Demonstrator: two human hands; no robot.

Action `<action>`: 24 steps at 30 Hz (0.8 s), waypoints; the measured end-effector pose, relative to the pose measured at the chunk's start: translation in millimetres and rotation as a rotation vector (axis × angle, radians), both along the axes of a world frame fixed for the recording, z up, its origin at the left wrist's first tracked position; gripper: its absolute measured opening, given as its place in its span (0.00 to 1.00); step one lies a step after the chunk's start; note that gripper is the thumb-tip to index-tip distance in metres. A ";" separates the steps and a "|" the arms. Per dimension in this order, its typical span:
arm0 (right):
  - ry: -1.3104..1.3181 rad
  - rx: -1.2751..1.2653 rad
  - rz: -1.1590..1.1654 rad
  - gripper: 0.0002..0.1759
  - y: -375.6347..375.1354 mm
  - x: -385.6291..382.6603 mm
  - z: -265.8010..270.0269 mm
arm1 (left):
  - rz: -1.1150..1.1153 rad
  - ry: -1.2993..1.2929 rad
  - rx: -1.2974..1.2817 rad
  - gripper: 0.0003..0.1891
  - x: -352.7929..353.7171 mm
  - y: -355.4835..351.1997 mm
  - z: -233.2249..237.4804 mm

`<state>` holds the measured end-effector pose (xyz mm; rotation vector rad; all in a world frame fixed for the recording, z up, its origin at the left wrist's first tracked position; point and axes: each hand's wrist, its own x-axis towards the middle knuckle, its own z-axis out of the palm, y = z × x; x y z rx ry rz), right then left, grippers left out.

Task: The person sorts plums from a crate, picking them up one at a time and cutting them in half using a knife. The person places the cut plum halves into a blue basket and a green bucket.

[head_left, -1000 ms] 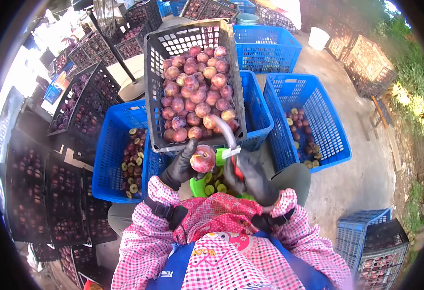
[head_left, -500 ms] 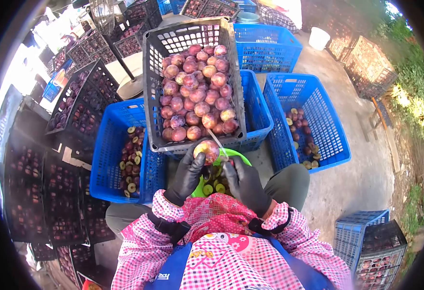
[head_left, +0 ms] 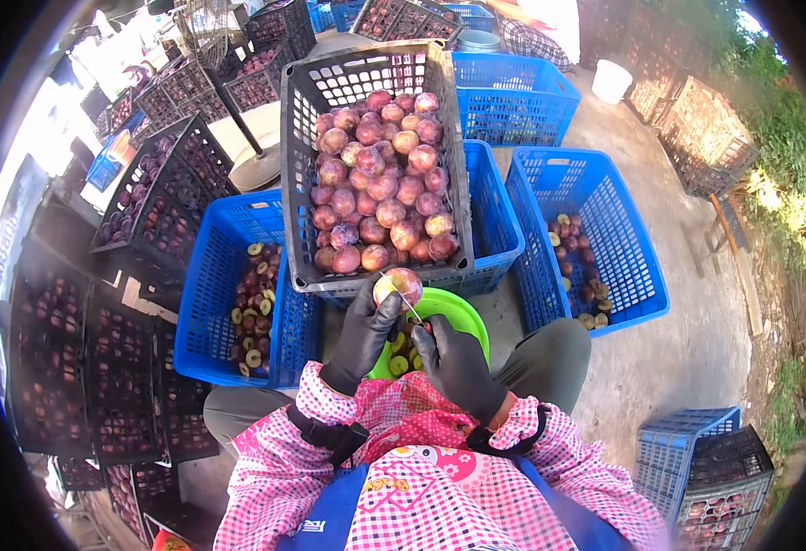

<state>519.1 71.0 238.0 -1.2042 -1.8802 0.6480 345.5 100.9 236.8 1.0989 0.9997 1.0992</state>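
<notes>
My left hand (head_left: 360, 335), in a black glove, holds a red and yellow plum (head_left: 398, 286) in front of the black crate's near edge. My right hand (head_left: 462, 363), also gloved in black, grips a small knife (head_left: 411, 310); its thin blade lies across the plum's face. Beneath both hands sits a bright green basin (head_left: 462, 317) with cut plum pieces (head_left: 399, 364) in it. The black crate (head_left: 298, 220) full of whole plums (head_left: 382, 187) stands just beyond, tilted toward me.
Blue crates with cut plums stand at left (head_left: 202, 317) and right (head_left: 637, 241). Stacked black crates (head_left: 54, 367) line the left side. A white bucket (head_left: 611, 82) is at the back right. A person in white (head_left: 554, 23) sits at the far top.
The knife blade has moved from beside the plum to across its face, as my right hand shifted slightly left and down. The view has shifted a little.
</notes>
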 end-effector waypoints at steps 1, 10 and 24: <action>0.000 0.000 0.001 0.13 -0.1 -0.7 -0.1 | 0.001 0.000 0.000 0.33 1.7 -0.1 1.7; -0.090 0.025 -0.021 0.14 5.1 -4.6 -11.7 | 0.113 0.139 0.190 0.33 14.5 -1.0 8.8; 0.075 0.050 0.047 0.14 11.7 2.3 -0.4 | -0.020 0.081 0.274 0.36 10.6 1.5 30.8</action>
